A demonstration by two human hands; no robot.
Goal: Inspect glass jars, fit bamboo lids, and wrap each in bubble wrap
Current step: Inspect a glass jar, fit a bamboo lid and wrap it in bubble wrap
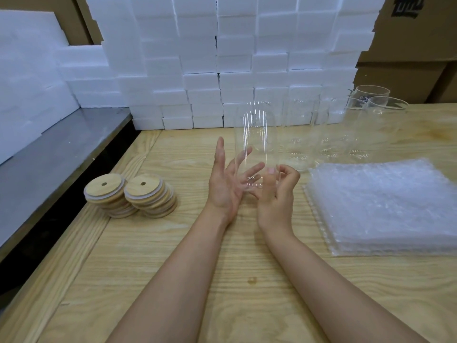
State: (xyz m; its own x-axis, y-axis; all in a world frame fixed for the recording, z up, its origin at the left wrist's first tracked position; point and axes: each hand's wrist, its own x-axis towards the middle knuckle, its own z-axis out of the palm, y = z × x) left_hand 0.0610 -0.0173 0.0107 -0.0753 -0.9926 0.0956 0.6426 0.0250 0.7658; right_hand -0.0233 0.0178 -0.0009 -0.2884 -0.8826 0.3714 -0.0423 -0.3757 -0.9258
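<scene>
Clear glass, thin-walled: the glass jar (pixel 256 134) is held upright above the wooden surface (pixel 173 256), roughly centre, with no lid on it. Right hand (pixel 277 194) pinches the lower wall near the base, thumb and curled fingers (pixel 270 176) closed on the glass. Left hand (pixel 223 186) is flat and open at the jar's left, fingers (pixel 252 169) spread, tips at or just under the base; actual contact can't be confirmed through the glass. Judged step: inspection, lid not yet fitted. Handling notes: rigid, smooth, likely slippery on bare skin, and breakable if it tips against the surface. A base pinch alone looks marginal for a tall jar; better to wrap the hand round mid-body, or support the bottom with the open palm. Bamboo lids (pixel 146 186) sit in two stacks to the left, the stack of bubble wrap sheets (pixel 385 204) to the right, and more empty jars (pixel 371 115) stand behind it, before the white foam blocks (pixel 197 58).
</scene>
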